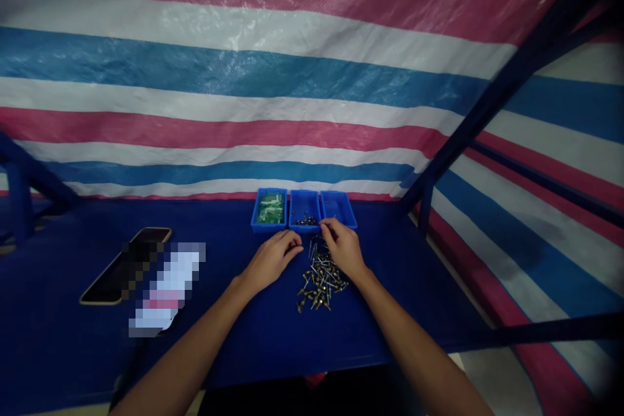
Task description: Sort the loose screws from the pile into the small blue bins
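A loose pile of small metal fasteners (322, 279) with thin shanks and brassy heads, looking like screws or rivets, lies on the blue table (273, 344). My left hand (273, 261) rests just left of the pile, its fingers curled towards the thumb; whatever is between them is hidden. Over the pile's far right side is my right hand (345, 248), thumb and fingertips pinched together at the front of the bins. Anything in that pinch is too small to make out. The middle blue bin (305, 200) holds several small dark metal parts (307, 220).
A left blue bin (254, 216) contains green-and-clear packets (271, 208). Beside the middle one stands a right blue bin (338, 207). A phone (104, 277) and a blurred pale object (168, 286) lie on the left. Blue frame bars (468, 123) and striped sheeting (244, 71) surround the table.
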A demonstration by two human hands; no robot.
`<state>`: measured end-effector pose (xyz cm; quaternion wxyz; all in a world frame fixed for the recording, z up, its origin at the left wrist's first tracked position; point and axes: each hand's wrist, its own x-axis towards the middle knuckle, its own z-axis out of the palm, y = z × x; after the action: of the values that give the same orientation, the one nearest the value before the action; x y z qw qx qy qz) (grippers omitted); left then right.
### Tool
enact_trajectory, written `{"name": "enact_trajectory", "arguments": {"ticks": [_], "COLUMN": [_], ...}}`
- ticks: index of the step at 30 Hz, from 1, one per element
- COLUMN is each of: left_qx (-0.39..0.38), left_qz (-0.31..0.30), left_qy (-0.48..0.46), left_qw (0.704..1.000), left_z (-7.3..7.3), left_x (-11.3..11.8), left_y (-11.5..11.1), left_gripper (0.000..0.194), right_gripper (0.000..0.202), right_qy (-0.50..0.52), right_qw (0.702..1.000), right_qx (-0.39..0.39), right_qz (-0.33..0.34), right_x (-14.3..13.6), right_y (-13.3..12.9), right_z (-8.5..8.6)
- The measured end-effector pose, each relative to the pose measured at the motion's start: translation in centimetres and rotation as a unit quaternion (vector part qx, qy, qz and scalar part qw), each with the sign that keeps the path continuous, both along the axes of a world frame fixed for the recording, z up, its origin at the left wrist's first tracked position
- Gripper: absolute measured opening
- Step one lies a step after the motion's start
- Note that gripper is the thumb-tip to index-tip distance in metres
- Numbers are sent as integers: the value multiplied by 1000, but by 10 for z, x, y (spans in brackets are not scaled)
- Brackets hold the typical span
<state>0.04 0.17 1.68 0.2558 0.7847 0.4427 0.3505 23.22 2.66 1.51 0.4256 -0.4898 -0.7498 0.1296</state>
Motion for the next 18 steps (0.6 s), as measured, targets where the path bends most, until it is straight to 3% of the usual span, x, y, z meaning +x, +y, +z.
{"name": "enact_trajectory", "arguments": {"ticks": [4,9,14,18], "left_qx": [-113,-275,-330,-360], "left_qz": [42,23,-35,-51], "left_qy": [-164,-337,-450,-475], "left_qw": [979,900,829,802], "left_z": [-9,-8,3,6], "left_x": [8,12,9,8], "left_y": [8,11,8,6], "left_gripper": [25,40,38,36], "right_gripper": [28,28,27,27], "right_qy": [2,1,0,4], "right_qw": [1000,1000,1000,1000], "right_qx": [1,4,3,4], "right_qz": [-1,-2,0,2], "right_x": [0,0,0,0], "right_y": [0,0,0,0], "right_z": [1,1,0,0]}}
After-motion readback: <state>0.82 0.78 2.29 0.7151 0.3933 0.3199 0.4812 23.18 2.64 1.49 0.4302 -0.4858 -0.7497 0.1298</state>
